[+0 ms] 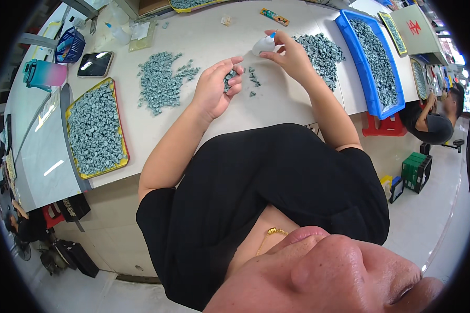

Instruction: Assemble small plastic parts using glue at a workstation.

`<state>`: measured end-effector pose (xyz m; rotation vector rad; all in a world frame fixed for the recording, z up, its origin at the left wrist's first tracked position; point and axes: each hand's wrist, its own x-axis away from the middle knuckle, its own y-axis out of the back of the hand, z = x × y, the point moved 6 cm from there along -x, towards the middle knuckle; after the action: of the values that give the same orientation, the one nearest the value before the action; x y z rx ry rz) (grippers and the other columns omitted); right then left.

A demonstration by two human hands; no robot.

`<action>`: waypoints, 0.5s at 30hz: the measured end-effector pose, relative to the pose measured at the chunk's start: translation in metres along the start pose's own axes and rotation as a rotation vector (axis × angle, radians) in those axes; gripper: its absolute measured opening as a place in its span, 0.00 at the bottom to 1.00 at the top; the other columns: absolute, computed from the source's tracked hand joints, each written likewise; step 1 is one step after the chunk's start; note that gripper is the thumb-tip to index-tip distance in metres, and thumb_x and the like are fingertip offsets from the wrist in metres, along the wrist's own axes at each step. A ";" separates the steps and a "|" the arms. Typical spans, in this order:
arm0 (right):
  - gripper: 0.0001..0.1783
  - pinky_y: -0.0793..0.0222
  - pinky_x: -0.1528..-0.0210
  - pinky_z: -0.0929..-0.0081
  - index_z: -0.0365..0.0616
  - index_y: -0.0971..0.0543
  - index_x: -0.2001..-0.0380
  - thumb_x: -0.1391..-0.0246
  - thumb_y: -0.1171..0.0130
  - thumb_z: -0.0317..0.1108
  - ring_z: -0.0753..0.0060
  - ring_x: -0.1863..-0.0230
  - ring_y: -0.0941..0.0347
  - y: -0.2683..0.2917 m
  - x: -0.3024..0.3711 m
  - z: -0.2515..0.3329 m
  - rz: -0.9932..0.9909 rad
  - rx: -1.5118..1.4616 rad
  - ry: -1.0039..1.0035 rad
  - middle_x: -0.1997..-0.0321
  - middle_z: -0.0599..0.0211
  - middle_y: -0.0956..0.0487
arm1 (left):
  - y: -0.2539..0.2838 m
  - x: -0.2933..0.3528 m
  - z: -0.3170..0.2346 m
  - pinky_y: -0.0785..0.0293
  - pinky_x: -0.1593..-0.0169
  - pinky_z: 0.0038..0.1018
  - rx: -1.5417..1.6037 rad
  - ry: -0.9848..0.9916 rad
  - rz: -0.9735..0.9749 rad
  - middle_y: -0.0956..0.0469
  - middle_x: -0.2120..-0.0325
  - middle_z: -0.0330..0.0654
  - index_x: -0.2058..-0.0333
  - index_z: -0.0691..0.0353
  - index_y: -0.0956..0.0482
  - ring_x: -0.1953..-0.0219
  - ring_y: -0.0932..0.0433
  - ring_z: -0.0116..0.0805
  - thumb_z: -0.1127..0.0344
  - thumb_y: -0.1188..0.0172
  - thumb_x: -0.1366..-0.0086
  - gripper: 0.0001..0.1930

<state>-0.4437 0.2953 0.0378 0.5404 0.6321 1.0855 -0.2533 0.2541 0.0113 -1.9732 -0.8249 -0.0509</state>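
My left hand [212, 89] is cupped with its fingers curled round several small grey-green pieces [228, 80], shiny and stone-like. In my right hand [292, 58] is a small white squeeze bottle [262, 46] with a blue tip, gripped between thumb and fingers just above the table. A few loose pieces [254, 77] lie in a short row on the table between the two hands. Beyond my left forearm spreads a flat pile of similar pieces [161, 83]. Another, darker heap [321, 56] lies beside my right hand, partly hidden by it.
A yellow tray [123, 136] full of pieces is at the left, a long blue tray [393, 78] at the right. A phone [95, 64], a pink-and-teal cup [49, 74] and a blue basket [70, 45] stand far left. Another person [434, 122] sits at the right.
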 end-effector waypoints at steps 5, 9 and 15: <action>0.21 0.30 0.60 0.77 0.39 0.27 0.56 0.51 0.33 0.35 0.73 0.62 0.26 -0.009 -0.001 -0.006 0.050 -0.050 -0.067 0.64 0.66 0.21 | 0.002 0.000 -0.003 0.46 0.78 0.16 -0.017 -0.035 0.007 0.32 0.69 0.41 0.58 0.70 0.31 0.77 0.41 0.21 0.69 0.53 0.32 0.10; 0.20 0.29 0.62 0.74 0.40 0.25 0.58 0.52 0.33 0.39 0.70 0.67 0.25 -0.005 0.006 -0.006 0.018 -0.205 -0.045 0.66 0.63 0.23 | 0.005 -0.004 0.002 0.46 0.78 0.16 0.068 0.031 0.098 0.31 0.69 0.41 0.59 0.69 0.31 0.77 0.42 0.20 0.69 0.52 0.32 0.08; 0.20 0.28 0.61 0.74 0.40 0.25 0.57 0.48 0.35 0.41 0.69 0.66 0.25 -0.002 0.013 0.015 -0.022 -0.249 0.168 0.66 0.62 0.23 | 0.000 -0.004 0.005 0.44 0.78 0.15 0.139 0.074 0.067 0.31 0.68 0.40 0.54 0.71 0.31 0.76 0.41 0.21 0.69 0.52 0.31 0.12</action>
<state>-0.4275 0.3053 0.0442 0.2278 0.6361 1.1768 -0.2576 0.2558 0.0074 -1.8558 -0.6960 -0.0262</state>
